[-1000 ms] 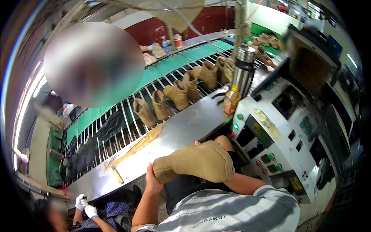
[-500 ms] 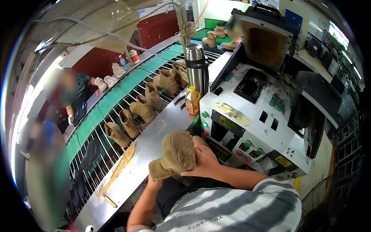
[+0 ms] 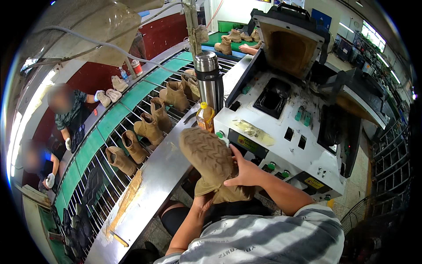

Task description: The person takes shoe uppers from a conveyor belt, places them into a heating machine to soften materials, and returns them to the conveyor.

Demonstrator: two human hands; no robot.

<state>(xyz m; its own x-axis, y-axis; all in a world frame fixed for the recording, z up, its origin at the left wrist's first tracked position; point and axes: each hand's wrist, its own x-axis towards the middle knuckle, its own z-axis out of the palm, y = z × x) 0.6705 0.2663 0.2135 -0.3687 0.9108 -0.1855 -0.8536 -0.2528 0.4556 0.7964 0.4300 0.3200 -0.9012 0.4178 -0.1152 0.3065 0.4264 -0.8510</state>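
Between my hands I hold a tan boot (image 3: 207,152) with its treaded sole turned toward me, above the lap. My left hand (image 3: 203,202) grips the boot at its lower opening, fingers mostly hidden behind the leather. From the other side my right hand (image 3: 244,170) clasps it, the thumb lying across the upper and the fingers up along the sole's edge. A second tan boot (image 3: 118,160) stands on the roller rack to the left, first in a row of several.
A metal ledge (image 3: 154,185) with a small knife (image 3: 118,239) borders the roller rack (image 3: 103,191). A steel flask (image 3: 208,81) and a yellow bottle (image 3: 205,115) stand by the white machine (image 3: 246,125), its lid (image 3: 288,44) raised. Across the green belt (image 3: 101,132) are two co-workers.
The boot has been tipped and turned, bringing its tread into full view. Both hands have shifted a little to the right with it. My view has moved slightly too.
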